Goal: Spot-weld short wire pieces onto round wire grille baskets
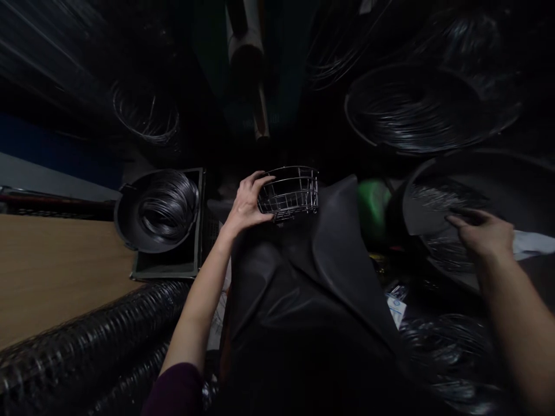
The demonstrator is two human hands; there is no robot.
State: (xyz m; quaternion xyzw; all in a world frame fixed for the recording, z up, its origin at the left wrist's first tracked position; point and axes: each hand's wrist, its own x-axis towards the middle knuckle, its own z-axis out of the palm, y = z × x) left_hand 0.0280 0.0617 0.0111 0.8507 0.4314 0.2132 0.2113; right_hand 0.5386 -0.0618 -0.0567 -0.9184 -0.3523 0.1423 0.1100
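Observation:
My left hand [248, 203] grips the left rim of a small round wire basket [290, 193], fingers curled over the wire; the basket rests at the top of a black sheet [303, 289] draped over my lap. My right hand [483, 232] reaches to the right and rests on a dark round pan [459, 190] filled with a coil of thin wire, fingers bent and pointing left. Whether those fingers pinch any wire is too dark to tell.
A black basin holding a wire coil [161, 207] sits on a tray at the left, beside a wooden board [52, 271]. A roll of wire mesh [87, 346] lies at bottom left. More wire coils [416, 110] lie behind and at bottom right. A green object [372, 205] sits behind the sheet.

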